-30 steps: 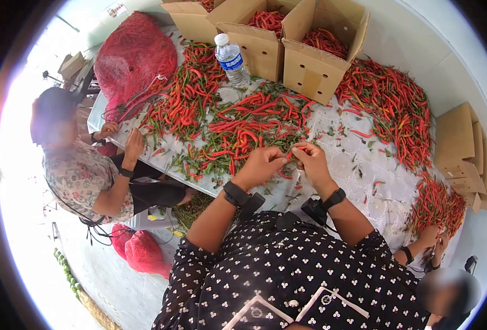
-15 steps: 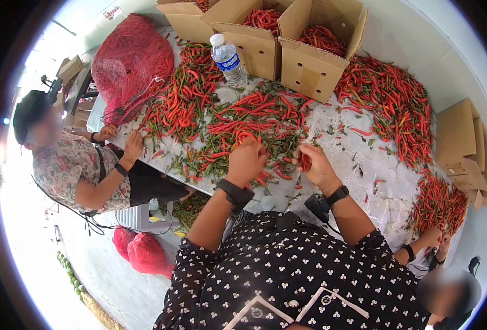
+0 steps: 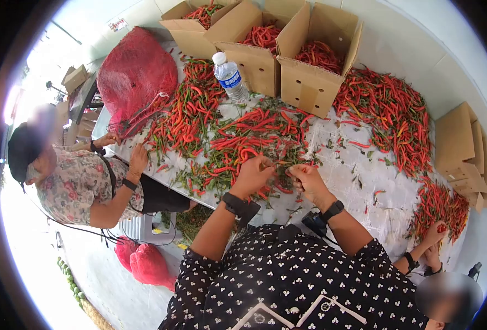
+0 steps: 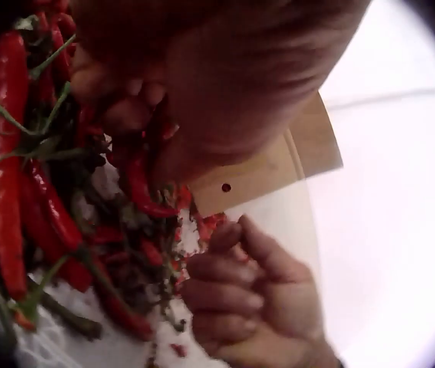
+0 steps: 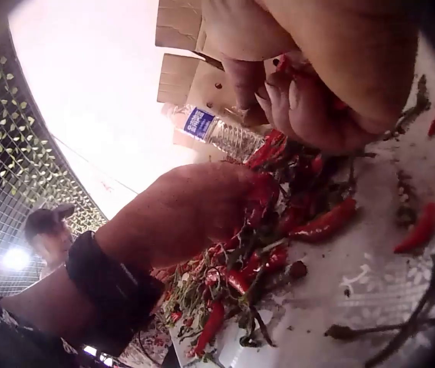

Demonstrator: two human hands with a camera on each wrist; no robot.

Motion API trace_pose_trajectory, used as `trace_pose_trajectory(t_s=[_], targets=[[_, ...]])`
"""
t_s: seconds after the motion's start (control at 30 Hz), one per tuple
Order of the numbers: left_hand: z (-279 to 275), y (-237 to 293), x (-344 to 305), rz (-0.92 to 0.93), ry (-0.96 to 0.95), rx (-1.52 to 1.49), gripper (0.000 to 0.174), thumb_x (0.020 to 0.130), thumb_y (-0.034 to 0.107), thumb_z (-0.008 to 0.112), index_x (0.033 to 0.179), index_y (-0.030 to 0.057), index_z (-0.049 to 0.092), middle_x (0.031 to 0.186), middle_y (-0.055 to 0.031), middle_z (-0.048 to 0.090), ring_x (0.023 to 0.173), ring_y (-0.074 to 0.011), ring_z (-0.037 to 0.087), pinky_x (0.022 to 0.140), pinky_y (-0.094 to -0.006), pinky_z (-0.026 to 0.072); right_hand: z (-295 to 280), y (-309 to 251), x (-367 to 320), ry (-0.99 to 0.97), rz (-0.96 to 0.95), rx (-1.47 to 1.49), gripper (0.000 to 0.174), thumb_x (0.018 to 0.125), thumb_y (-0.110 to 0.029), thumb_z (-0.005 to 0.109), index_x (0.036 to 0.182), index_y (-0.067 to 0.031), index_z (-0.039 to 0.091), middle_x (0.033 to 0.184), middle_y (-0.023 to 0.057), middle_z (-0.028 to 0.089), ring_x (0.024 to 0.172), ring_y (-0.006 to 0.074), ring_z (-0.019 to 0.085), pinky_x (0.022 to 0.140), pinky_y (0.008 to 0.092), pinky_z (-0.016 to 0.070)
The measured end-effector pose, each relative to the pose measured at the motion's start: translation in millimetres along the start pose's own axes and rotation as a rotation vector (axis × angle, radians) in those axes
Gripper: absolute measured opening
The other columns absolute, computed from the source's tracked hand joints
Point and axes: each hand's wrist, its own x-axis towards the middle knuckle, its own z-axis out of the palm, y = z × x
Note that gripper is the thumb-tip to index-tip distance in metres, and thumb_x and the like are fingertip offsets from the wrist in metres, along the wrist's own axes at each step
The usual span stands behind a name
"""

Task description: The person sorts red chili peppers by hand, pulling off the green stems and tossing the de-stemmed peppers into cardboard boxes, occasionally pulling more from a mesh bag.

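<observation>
Over the heap of red chili peppers (image 3: 249,124) my left hand (image 3: 254,176) curls its fingers on a red chili pepper (image 4: 142,188), whose curved end hangs below them in the left wrist view. Just right of it, my right hand (image 3: 311,184) has thumb and forefinger together, the tips near the left fingers. Bits of red chili (image 5: 281,64) show inside the curled right fingers in the right wrist view; their number is hidden. Green stems and leaves (image 3: 199,170) are mixed among the peppers under both hands.
Cardboard boxes (image 3: 309,85) of red chilies stand at the back, a water bottle (image 3: 229,77) before them. A red mesh bag (image 3: 136,71) lies at back left. More chilies (image 3: 386,118) are piled right. One person (image 3: 84,181) sits left; another's hands (image 3: 433,239) work at lower right.
My hands were together over a red chili, then parted as the left reached into the heap. Now the left has come back beside the right. The view has tilted slightly.
</observation>
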Motion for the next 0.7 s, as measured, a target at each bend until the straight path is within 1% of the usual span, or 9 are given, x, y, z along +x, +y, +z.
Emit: trace_pose_trajectory(t_s=[0.07, 0.17, 0.2, 0.27, 0.37, 0.47, 0.5, 0.57, 0.7], targets=[[-3.7, 0.6, -1.5, -0.065, -0.037, -0.339, 0.016, 0.079, 0.015, 0.062, 0.087, 0.0017, 0.056, 0.076, -0.0033, 0.058, 0.066, -0.0093, 0.051, 0.060, -0.0266, 0.0429, 4.3, -0.6, 1.2, 0.005, 0.027, 0.013, 0.009, 0.084, -0.018, 0.059, 0.082, -0.0090, 0.056, 0.059, -0.0053, 0.042, 0.044, 0.0038, 0.033, 0.038, 0.0192, 0.0232], [-6.1, 7.0, -7.0, -0.022, -0.044, -0.423, 0.015, 0.080, 0.012, 0.060, 0.087, -0.0002, 0.056, 0.070, -0.0004, 0.057, 0.063, -0.0063, 0.052, 0.056, -0.0243, 0.0431, 10.6, -2.3, 6.1, -0.021, 0.051, 0.073, 0.008, 0.084, -0.015, 0.058, 0.087, -0.0082, 0.058, 0.059, -0.0053, 0.042, 0.044, 0.0037, 0.033, 0.038, 0.0189, 0.0233], [-7.1, 8.9, -7.6, -0.021, -0.043, -0.423, 0.015, 0.080, 0.012, 0.060, 0.087, -0.0002, 0.056, 0.070, -0.0004, 0.057, 0.063, -0.0063, 0.052, 0.056, -0.0243, 0.0431, 10.0, -1.8, 8.6, -0.022, 0.050, 0.072, 0.008, 0.084, -0.015, 0.058, 0.087, -0.0082, 0.058, 0.059, -0.0053, 0.042, 0.044, 0.0037, 0.033, 0.038, 0.0189, 0.0233], [-9.7, 11.2, -9.3, -0.047, -0.093, -0.435, 0.015, 0.081, 0.012, 0.060, 0.089, 0.0004, 0.055, 0.078, 0.0004, 0.056, 0.069, -0.0054, 0.049, 0.061, -0.0240, 0.0416, 12.7, -2.1, 12.5, -0.079, -0.058, 0.119, 0.010, 0.084, -0.014, 0.058, 0.092, -0.0080, 0.058, 0.059, -0.0055, 0.043, 0.044, 0.0034, 0.033, 0.039, 0.0186, 0.0234], [-8.4, 13.4, -12.0, 0.006, -0.073, -0.473, 0.016, 0.082, 0.012, 0.059, 0.092, -0.0001, 0.055, 0.080, 0.0009, 0.056, 0.070, -0.0045, 0.048, 0.061, -0.0228, 0.0415, 18.9, -8.9, 6.0, -0.047, -0.106, 0.078, 0.011, 0.083, -0.010, 0.059, 0.091, -0.0040, 0.057, 0.061, -0.0042, 0.043, 0.046, 0.0038, 0.034, 0.041, 0.0189, 0.0254], [-3.1, 10.3, -10.7, 0.045, -0.041, -0.480, 0.019, 0.082, 0.012, 0.059, 0.095, -0.0002, 0.055, 0.080, 0.0014, 0.054, 0.069, -0.0035, 0.048, 0.060, -0.0224, 0.0412, 22.7, -8.8, 3.2, -0.013, -0.134, 0.031, 0.009, 0.082, -0.009, 0.059, 0.090, -0.0047, 0.057, 0.062, -0.0038, 0.045, 0.046, 0.0037, 0.034, 0.041, 0.0191, 0.0256], [-3.1, 10.6, -10.5, 0.046, -0.042, -0.481, 0.019, 0.082, 0.012, 0.059, 0.095, -0.0002, 0.055, 0.080, 0.0014, 0.054, 0.069, -0.0035, 0.048, 0.060, -0.0224, 0.0412, 22.1, -7.9, 4.0, -0.012, -0.135, 0.030, 0.009, 0.082, -0.009, 0.059, 0.090, -0.0047, 0.057, 0.062, -0.0038, 0.045, 0.046, 0.0037, 0.034, 0.041, 0.0191, 0.0256], [-3.1, 11.6, -10.7, -0.003, -0.103, -0.492, 0.021, 0.082, 0.011, 0.058, 0.099, -0.0005, 0.054, 0.079, 0.0019, 0.053, 0.068, -0.0030, 0.046, 0.059, -0.0224, 0.0405, 18.7, -3.7, 8.0, -0.019, 0.018, 0.102, 0.012, 0.082, -0.011, 0.059, 0.094, -0.0072, 0.058, 0.060, -0.0051, 0.045, 0.044, 0.0033, 0.034, 0.039, 0.0187, 0.0238], [-5.3, 14.3, -11.8, -0.020, -0.171, -0.468, 0.022, 0.082, 0.011, 0.058, 0.101, -0.0003, 0.053, 0.080, 0.0022, 0.053, 0.068, -0.0026, 0.046, 0.059, -0.0219, 0.0403, 12.7, -0.6, 13.3, -0.047, -0.027, 0.122, 0.011, 0.082, -0.011, 0.059, 0.093, -0.0081, 0.058, 0.060, -0.0054, 0.045, 0.045, 0.0035, 0.035, 0.039, 0.0195, 0.0238]])
